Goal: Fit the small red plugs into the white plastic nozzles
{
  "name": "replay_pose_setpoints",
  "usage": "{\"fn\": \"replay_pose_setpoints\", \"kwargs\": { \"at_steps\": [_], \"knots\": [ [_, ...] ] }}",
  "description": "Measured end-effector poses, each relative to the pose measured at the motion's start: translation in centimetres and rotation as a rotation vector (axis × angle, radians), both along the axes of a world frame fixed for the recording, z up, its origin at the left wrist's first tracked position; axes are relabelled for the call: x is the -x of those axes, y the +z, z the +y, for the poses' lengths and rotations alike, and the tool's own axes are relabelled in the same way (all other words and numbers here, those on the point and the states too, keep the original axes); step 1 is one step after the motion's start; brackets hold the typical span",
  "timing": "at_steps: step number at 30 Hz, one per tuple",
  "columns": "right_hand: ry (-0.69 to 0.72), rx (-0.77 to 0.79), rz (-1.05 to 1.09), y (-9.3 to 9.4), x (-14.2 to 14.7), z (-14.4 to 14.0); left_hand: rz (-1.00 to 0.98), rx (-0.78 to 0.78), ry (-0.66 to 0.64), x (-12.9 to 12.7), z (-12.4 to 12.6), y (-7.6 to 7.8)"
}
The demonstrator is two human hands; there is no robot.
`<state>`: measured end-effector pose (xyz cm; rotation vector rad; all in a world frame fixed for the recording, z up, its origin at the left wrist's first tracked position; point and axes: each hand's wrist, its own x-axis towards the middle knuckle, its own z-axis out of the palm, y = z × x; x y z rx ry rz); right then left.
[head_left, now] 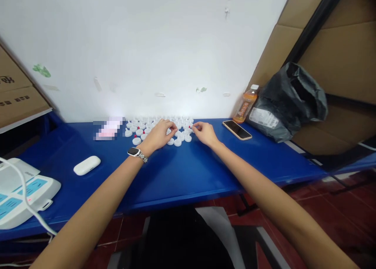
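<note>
Several small white plastic caps [138, 132], some with red centres, lie in rows on the blue table [182, 171] near the white wall. My left hand [160, 134], with a watch on its wrist, rests among the caps with its fingers curled over them. My right hand [204, 132] is just right of the group, and its fingertips pinch a small red-and-white cap [190, 127] at the edge of the rows. Whether the left hand holds a cap is hidden by its fingers.
A phone [236, 129], an orange drink bottle [246, 103] and a black plastic bag [290, 100] lie at the right. A white earbud case [87, 165] and a white device with a cable [20, 192] sit at the left. Cardboard boxes [14, 92] flank the table.
</note>
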<state>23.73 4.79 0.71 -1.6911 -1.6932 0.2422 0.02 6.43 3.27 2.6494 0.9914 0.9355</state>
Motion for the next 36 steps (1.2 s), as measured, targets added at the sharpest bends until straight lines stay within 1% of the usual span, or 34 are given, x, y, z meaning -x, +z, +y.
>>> {"fn": "replay_pose_setpoints", "kwargs": {
  "at_steps": [2, 4, 7, 9, 11, 15, 17, 18, 20, 22, 25, 27, 29, 33, 36],
  "knots": [
    [-0.028, 0.056, -0.019, 0.2, 0.5, 1.1, -0.027, -0.006, 0.020, -0.2, -0.1, -0.6],
    [-0.055, 0.094, -0.032, 0.3, 0.9, 1.9, -0.043, -0.004, 0.032, 0.2, -0.4, -1.3],
    [-0.048, 0.099, -0.014, 0.2, 1.3, 2.4, -0.047, 0.010, 0.030, 1.2, -0.6, -2.0],
    [-0.023, 0.032, 0.012, 0.2, 1.4, 2.1, -0.070, 0.021, 0.037, 1.6, -0.7, -2.0],
    [0.004, -0.088, 0.017, 0.3, 1.6, 1.3, -0.096, 0.024, 0.043, 1.6, -0.9, -1.8],
    [0.069, -0.314, 0.025, 1.0, 2.5, -1.4, -0.142, -0.036, 0.010, 0.7, -1.8, -0.9],
    [0.135, -0.365, 0.064, 1.5, 3.4, -2.8, -0.175, -0.065, -0.001, 0.4, -2.5, -0.5],
    [0.192, -0.365, 0.105, 1.7, 3.9, -3.3, -0.191, -0.074, -0.002, 0.3, -2.8, -0.3],
    [0.337, -0.300, 0.252, 1.9, 4.9, -4.1, -0.210, -0.077, 0.001, 0.6, -3.2, -0.1],
    [0.477, -0.178, 0.447, 1.8, 6.0, -4.3, -0.229, -0.063, 0.018, 1.3, -3.3, 0.0],
    [0.599, 0.026, 0.700, 1.5, 7.4, -4.0, -0.258, -0.018, 0.056, 2.7, -3.0, -0.3],
    [0.631, 0.109, 0.809, 1.2, 8.2, -3.8, -0.265, 0.021, 0.061, 3.3, -2.8, -0.6],
    [0.648, 0.142, 0.893, 1.0, 8.8, -3.7, -0.271, 0.062, 0.047, 3.4, -2.9, -0.9],
    [0.631, 0.171, 1.033, 0.3, 9.2, -4.0, -0.250, 0.135, -0.035, 2.2, -3.8, -1.3],
    [0.614, 0.195, 1.075, -0.3, 8.9, -4.6, -0.190, 0.134, -0.121, 1.1, -4.7, -1.4]
  ]
}}
